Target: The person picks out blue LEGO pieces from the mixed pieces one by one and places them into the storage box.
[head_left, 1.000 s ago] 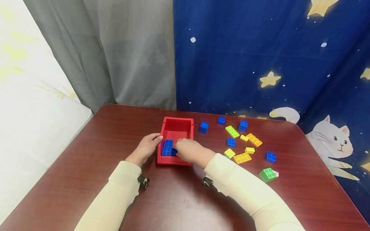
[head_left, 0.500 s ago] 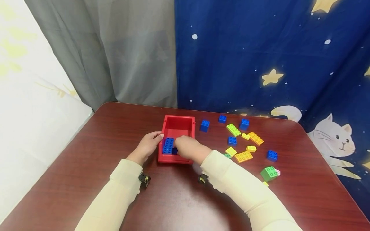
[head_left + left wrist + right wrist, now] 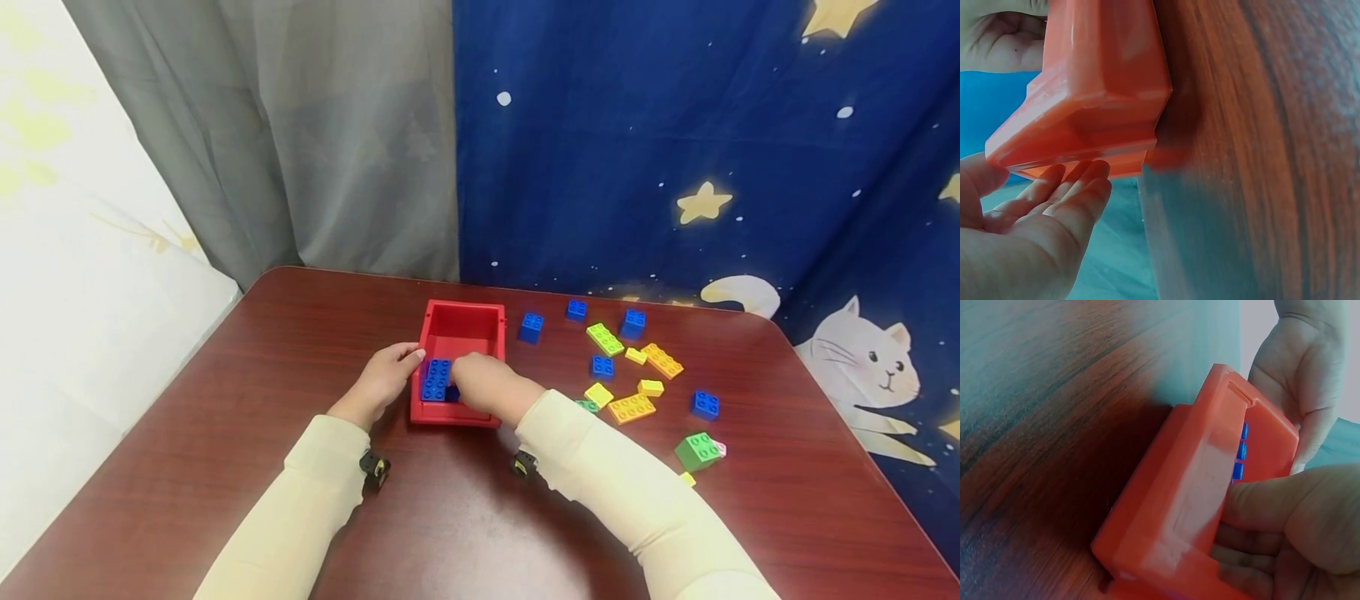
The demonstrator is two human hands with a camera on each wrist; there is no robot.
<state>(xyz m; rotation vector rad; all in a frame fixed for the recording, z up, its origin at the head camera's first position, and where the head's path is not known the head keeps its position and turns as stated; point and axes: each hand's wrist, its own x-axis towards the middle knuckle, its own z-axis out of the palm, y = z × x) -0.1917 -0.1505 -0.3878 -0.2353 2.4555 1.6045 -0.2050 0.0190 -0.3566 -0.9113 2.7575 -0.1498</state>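
A red plastic box (image 3: 465, 319) stands on the table, its inside facing up. My left hand (image 3: 382, 381) grips its left rim; in the left wrist view the thumb lies at the edge and the fingers (image 3: 1079, 190) curl under the lip. Blue building bricks (image 3: 437, 380) with studs sit at the near left inside the box. My right hand (image 3: 486, 383) reaches in beside them, its fingers curled at a darker blue brick (image 3: 452, 393) that is mostly hidden. In the right wrist view the thumb (image 3: 1266, 503) is right at the row of blue studs (image 3: 1240, 450).
To the right of the box lie several loose blue bricks (image 3: 531, 327), a lime brick (image 3: 604, 339), orange bricks (image 3: 632, 408) and small yellow bricks (image 3: 651, 388). A green brick (image 3: 697, 451) stands near the right sleeve, a pink piece behind it. Curtains hang behind the table (image 3: 337, 308).
The near blue brick in the box, which looked raised a second ago, now appears level with the one behind it. My right forearm has shifted slightly left; the left hand keeps its hold.
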